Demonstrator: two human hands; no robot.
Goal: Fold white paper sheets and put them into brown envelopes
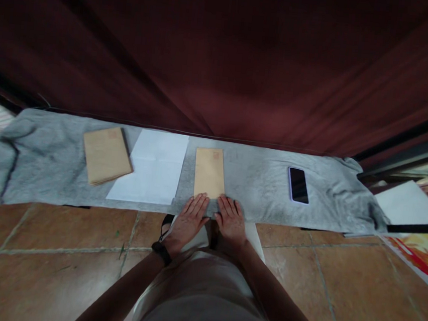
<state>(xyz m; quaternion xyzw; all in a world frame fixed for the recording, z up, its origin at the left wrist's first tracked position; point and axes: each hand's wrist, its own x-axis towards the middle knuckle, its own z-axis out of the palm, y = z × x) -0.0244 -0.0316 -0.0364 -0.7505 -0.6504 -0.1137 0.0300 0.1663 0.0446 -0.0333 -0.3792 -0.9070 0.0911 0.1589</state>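
hanging beyond the far edge, a dark red curtain (222, 70) backs a narrow, grey cloth-covered desk (257, 180); the cloth perhaps softens the surface. white paper (156, 170) lies left of centre, and a stack of brown envelopes (106, 155) overlaps its left edge, apparently placed there for easy reach. a single brown envelope (210, 173) lies squarely before the body, long sides pointing away from the person. the left hand (189, 218) and right hand (231, 223) rest palm down at its near edge, fingers outstretched and gripping nothing, seemingly to keep it flat and straight. a phone (298, 185) lies well apart to the right, likely out of the hands' way. smallest, a dark wristband (161, 252) circles the left wrist.
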